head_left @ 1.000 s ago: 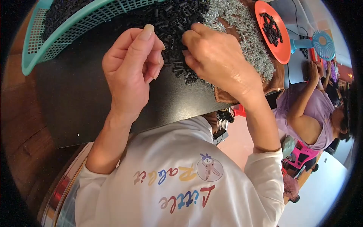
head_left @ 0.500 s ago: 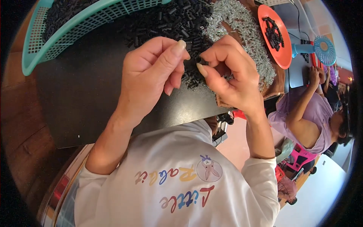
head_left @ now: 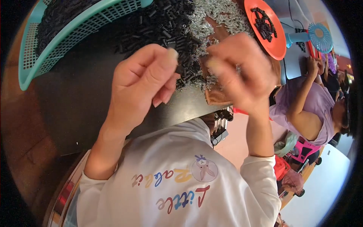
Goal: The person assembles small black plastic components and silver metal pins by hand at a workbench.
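Note:
My left hand (head_left: 143, 81) hovers over the near side of the dark table, thumb and forefinger pressed together in a pinch. What it holds, if anything, is hidden behind the fingertips. To its right my right hand (head_left: 244, 72) is smeared by motion above the brown cloth, so its fingers cannot be read. Just beyond the hands spreads a heap of small black tubular pieces (head_left: 155, 32). Beside that heap, on the right, lie many small silver coil springs (head_left: 227, 15), partly covered by my right hand.
A teal mesh basket (head_left: 81, 38) full of black pieces stands at the far left. An orange plate (head_left: 278, 47) holding several black pieces sits at the far right, near a blue fan (head_left: 320, 38). The brown cloth (head_left: 217, 97) reaches the table edge. A co-worker (head_left: 302, 108) sits to the right.
My right hand has moved right, away from the left hand; the black piece in its fingers no longer shows. My left hand has shifted slightly left and nearer. The view has shifted a little.

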A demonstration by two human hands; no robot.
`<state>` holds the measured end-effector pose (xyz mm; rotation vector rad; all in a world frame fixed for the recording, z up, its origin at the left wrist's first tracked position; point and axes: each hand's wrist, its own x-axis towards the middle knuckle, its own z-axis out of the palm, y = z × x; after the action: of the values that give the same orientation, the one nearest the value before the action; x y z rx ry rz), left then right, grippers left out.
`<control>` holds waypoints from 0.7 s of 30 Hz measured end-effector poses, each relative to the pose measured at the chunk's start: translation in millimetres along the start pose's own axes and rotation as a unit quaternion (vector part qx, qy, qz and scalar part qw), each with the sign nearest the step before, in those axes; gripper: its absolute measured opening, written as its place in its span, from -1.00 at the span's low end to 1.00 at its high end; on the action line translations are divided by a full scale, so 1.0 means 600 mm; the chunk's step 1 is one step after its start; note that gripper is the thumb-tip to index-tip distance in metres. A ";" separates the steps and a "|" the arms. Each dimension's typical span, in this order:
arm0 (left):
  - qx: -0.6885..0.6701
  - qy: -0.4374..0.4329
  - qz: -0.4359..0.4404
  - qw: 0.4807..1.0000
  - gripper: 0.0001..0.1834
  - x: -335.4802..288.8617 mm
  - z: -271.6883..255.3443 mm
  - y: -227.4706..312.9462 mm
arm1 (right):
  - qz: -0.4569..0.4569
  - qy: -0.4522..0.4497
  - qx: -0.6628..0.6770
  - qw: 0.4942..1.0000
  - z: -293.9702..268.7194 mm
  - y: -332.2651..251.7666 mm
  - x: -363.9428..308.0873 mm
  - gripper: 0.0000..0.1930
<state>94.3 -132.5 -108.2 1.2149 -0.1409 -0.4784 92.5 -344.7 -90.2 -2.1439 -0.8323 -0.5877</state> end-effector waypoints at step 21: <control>-0.061 -0.008 -0.012 0.998 -0.73 0.013 -0.008 -0.024 | 0.083 -0.229 -0.297 0.923 -0.026 0.119 0.021 -0.90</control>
<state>98.8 -135.4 -124.5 1.0949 -0.1098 -0.5105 150.2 -388.0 -106.9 -2.9517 -0.7586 -0.2617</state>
